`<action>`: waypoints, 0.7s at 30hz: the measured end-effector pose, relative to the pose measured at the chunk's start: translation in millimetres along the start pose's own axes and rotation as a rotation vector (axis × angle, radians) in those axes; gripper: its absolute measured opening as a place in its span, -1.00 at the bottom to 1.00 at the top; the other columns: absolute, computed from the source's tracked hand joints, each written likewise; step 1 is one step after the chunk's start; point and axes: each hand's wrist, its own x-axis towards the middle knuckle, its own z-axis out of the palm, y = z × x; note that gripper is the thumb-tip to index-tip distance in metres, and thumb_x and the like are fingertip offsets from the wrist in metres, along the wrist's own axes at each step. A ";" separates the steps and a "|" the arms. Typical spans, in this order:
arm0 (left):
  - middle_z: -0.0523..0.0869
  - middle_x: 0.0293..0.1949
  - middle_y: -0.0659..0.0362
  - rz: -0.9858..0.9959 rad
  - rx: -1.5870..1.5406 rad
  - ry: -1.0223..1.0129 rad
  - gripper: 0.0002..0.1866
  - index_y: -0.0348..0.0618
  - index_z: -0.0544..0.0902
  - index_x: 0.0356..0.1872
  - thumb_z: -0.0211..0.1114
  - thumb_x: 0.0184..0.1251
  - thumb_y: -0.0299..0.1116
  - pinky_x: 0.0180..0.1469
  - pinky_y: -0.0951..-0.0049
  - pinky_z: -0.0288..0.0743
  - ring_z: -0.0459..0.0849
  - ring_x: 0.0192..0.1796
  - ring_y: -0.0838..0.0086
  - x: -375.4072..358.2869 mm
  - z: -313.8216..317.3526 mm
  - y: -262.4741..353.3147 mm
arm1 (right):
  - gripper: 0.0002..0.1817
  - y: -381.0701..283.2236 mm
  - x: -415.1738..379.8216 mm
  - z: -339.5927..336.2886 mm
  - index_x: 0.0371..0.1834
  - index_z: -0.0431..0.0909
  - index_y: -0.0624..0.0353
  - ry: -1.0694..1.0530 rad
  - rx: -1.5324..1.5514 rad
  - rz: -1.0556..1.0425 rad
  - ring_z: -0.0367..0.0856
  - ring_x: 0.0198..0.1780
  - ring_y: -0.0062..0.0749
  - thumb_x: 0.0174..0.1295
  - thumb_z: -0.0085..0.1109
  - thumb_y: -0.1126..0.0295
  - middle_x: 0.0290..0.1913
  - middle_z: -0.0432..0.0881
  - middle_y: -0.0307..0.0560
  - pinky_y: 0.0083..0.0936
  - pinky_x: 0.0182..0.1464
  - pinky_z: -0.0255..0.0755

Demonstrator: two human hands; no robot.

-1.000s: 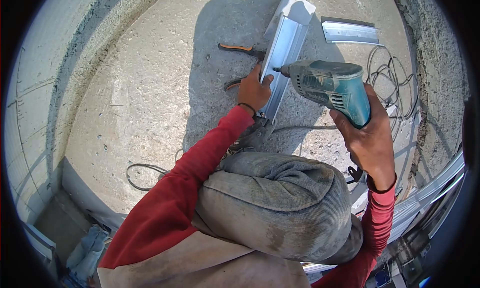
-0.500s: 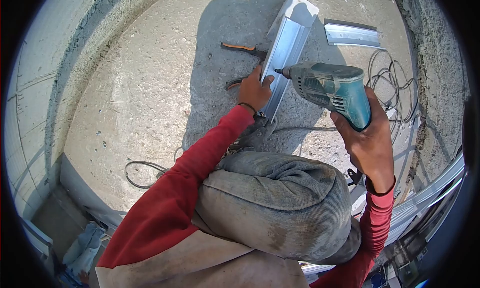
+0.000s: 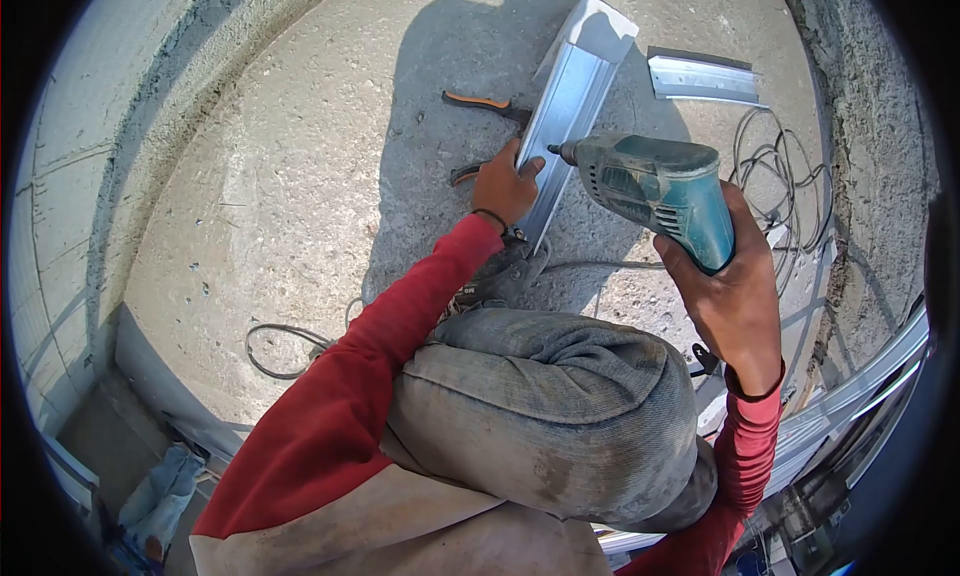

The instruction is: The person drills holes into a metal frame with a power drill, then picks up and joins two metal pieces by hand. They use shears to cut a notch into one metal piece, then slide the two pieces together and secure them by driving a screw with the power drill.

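Note:
My left hand (image 3: 506, 184) grips the lower left edge of a long silvery metal channel (image 3: 570, 96), thumb on its inner face. The channel lies slanted on the concrete, its far end whitish. My right hand (image 3: 735, 281) is wrapped round the handle of a teal and dark power drill (image 3: 655, 181). The drill points left, and its tip is at the channel's face, just above my left thumb. Orange and black handled snips (image 3: 482, 102) lie left of the channel, partly hidden behind it and my left hand.
A short metal channel piece (image 3: 703, 77) lies at the upper right. Coiled cable (image 3: 785, 171) rests below it, and a cable loop (image 3: 285, 348) is at lower left. My bent knee (image 3: 560, 406) fills the lower middle. Concrete walls rise left and right.
The drill and my right hand have shifted slightly left and down. My left hand has moved a little left, and the channel has shifted very slightly.

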 end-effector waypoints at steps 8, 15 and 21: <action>0.75 -0.13 -0.32 0.002 -0.003 0.005 -0.55 -0.32 0.58 0.12 0.34 0.40 -0.17 0.02 -0.07 0.57 0.72 -0.04 -0.25 0.5 1.6 -1.6 | -0.50 5.2 -2.8 -3.4 0.20 0.49 0.31 -0.010 0.013 0.003 0.77 -0.05 -0.13 0.19 0.42 0.53 -0.08 0.74 0.20 -0.30 0.04 0.58; 0.76 -0.13 -0.30 0.039 0.025 0.027 -0.52 -0.33 0.62 0.13 0.36 0.38 -0.13 0.04 -0.04 0.57 0.73 -0.03 -0.22 2.2 3.7 -8.3 | -0.50 7.2 -5.5 -5.7 0.19 0.49 0.32 -0.015 0.025 -0.003 0.77 -0.06 -0.12 0.19 0.42 0.53 -0.08 0.74 0.19 -0.32 0.03 0.58; 0.77 -0.14 -0.28 0.017 0.058 0.040 -0.50 -0.34 0.64 0.12 0.35 0.40 -0.08 0.03 -0.02 0.58 0.74 -0.03 -0.19 4.4 8.4 -14.0 | -0.50 9.4 -8.8 -5.6 0.20 0.49 0.30 0.004 0.035 -0.012 0.76 -0.06 -0.14 0.19 0.42 0.53 -0.09 0.74 0.17 -0.32 0.04 0.57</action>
